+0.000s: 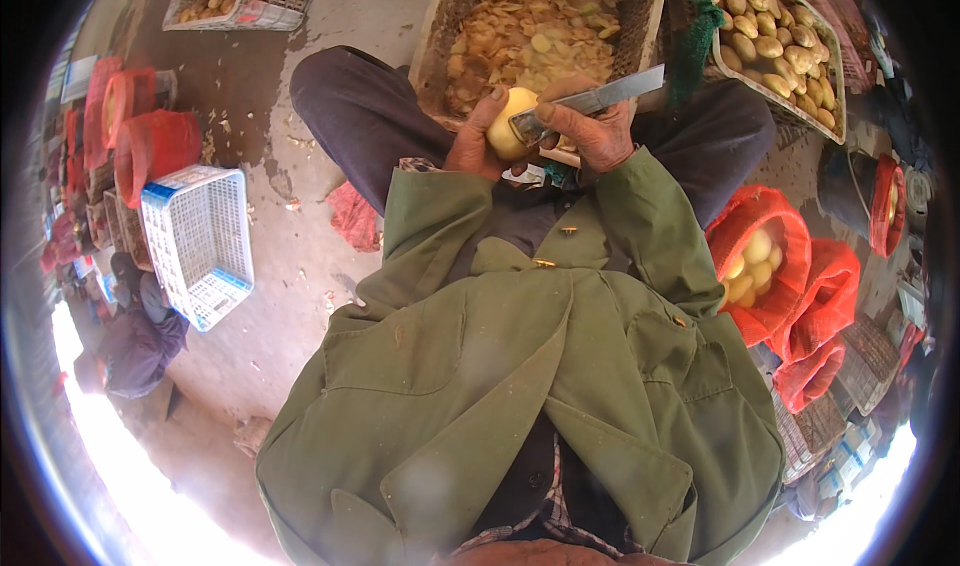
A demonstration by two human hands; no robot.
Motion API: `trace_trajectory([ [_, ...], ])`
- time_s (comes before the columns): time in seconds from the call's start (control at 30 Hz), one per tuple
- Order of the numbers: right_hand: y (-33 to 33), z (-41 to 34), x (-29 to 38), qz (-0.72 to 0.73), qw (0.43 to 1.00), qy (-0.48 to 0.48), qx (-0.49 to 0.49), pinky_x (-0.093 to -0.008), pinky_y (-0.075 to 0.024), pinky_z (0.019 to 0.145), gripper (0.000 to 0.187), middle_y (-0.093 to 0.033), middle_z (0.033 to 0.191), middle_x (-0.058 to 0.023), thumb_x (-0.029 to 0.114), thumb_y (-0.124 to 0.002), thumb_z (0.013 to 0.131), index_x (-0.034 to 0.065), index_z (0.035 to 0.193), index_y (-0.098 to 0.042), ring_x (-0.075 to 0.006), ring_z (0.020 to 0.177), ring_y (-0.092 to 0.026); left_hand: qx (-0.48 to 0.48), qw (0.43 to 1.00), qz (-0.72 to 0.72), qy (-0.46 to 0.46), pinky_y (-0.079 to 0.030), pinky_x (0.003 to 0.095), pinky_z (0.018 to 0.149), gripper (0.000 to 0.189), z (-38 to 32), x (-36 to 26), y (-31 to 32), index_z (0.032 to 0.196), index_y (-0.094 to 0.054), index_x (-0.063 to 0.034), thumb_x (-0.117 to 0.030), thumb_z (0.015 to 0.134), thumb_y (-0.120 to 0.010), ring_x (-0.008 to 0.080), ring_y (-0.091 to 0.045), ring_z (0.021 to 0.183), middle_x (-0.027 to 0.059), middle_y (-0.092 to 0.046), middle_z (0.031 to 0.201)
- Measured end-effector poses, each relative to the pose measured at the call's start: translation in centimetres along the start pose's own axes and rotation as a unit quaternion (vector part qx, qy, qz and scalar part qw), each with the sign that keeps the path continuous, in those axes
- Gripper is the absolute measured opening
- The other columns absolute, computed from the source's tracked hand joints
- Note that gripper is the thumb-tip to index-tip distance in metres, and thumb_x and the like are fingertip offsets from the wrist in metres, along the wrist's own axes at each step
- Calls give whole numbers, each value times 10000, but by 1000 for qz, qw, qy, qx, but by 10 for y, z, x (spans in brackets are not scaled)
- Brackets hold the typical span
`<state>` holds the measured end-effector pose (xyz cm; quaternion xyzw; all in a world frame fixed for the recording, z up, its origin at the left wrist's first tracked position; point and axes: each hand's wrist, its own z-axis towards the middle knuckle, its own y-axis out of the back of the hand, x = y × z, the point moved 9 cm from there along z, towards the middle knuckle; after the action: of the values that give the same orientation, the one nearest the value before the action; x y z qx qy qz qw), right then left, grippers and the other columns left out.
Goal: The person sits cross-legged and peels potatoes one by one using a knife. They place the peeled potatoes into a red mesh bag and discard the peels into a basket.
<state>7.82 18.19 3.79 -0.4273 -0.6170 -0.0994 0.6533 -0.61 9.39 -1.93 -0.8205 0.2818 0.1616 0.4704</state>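
My left hand (pixel 480 138) is closed around a pale yellow peeled potato (pixel 513 125) above my lap. In my right hand (pixel 600 132) is a flat metal peeler (pixel 630 84). Its slotted end lies against or just over the potato's right side, and its plain end sticks out past my fingers to the right. Right beyond both hands stands a plastic crate (pixel 651 26) with potato peelings (pixel 536 22) in it. My fingers hide part of the peeler and the potato's underside.
Unpeeled potatoes (pixel 780 45) fill a crate at the upper right, beside green netting (pixel 694 48). A red mesh sack (pixel 799 266) at my right holds peeled potatoes (pixel 756 266). A white and blue crate (pixel 199 243) stands left, near red sacks (pixel 157 150). Another potato crate (pixel 259 11) is upper left.
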Motion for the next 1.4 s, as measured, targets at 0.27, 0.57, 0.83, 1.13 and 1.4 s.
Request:
trace_trajectory([
  [0.27,19,2,-21,89,995,-32,-26,-281,-533,486,152,-696,768,-119,66,-772,811,-12,902,-680,-165,577,-653,63,997,-38,-32,-432,275,426,592,6,-1,-14,1158,-568,-4,-528,887,-507,223,-624,731,153,-643,911],
  [0.57,101,5,1,3,977,79,-197,-306,-519,474,189,-684,806,-150,110,-754,829,-12,928,-651,-201,604,-656,157,973,-159,-64,-534,359,513,794,-19,-27,-3,1221,-541,35,-671,867,-470,320,-615,762,279,-608,1007],
  [0.83,43,2,-9,92,982,34,-159,-304,-515,474,169,-678,760,-138,52,-749,809,-37,904,-642,-205,609,-662,-3,982,-186,-11,-546,408,629,688,-11,-12,8,1224,-561,8,-594,889,-542,391,-624,947,256,-618,1085],
  [1.13,-14,-6,-28,14,999,-31,-4,-292,-539,526,165,-678,781,-106,62,-746,856,8,986,-660,-156,598,-644,-52,982,-184,-14,-565,428,651,552,-2,1,15,1140,-587,-20,-525,929,-514,309,-667,791,144,-667,983],
  [1.4,19,-5,-31,-19,997,-13,-70,-308,-546,514,154,-690,779,-119,67,-740,852,-4,964,-662,-158,590,-646,-14,994,-102,-31,-513,373,554,564,-6,0,10,1113,-588,10,-502,882,-539,307,-656,757,163,-659,896],
])
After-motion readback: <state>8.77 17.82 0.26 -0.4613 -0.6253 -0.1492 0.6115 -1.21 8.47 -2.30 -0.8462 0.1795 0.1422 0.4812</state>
